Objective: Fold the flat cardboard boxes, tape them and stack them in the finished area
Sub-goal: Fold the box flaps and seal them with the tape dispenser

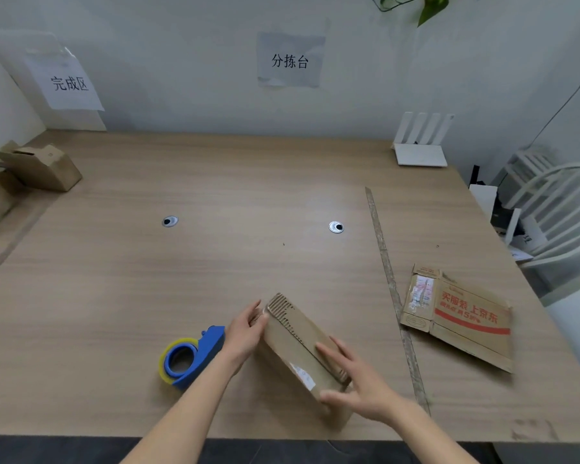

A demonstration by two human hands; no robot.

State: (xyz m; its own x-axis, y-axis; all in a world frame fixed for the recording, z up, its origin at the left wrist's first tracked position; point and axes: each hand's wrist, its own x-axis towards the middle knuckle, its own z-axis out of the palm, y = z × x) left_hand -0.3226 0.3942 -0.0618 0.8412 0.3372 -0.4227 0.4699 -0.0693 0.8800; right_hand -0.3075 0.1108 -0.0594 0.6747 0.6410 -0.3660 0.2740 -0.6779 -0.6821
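A folded brown cardboard box (293, 343) stands on the table near the front edge, its torn corrugated top flap facing up. My left hand (246, 333) grips its far left end. My right hand (355, 380) holds the near right end, fingers along the top and thumb on the side. A blue tape dispenser (191, 356) with a yellowish roll lies just left of my left wrist. A flat cardboard box (466, 316) with red print lies to the right. Several folded boxes (31, 169) are piled at the far left under a paper sign.
A strip of old tape (394, 296) runs along the wooden table (215, 182) between the held box and the flat one. A white router (421, 145) stands at the back right. White chairs (556, 202) are beyond the right edge. Two cable holes sit mid-table.
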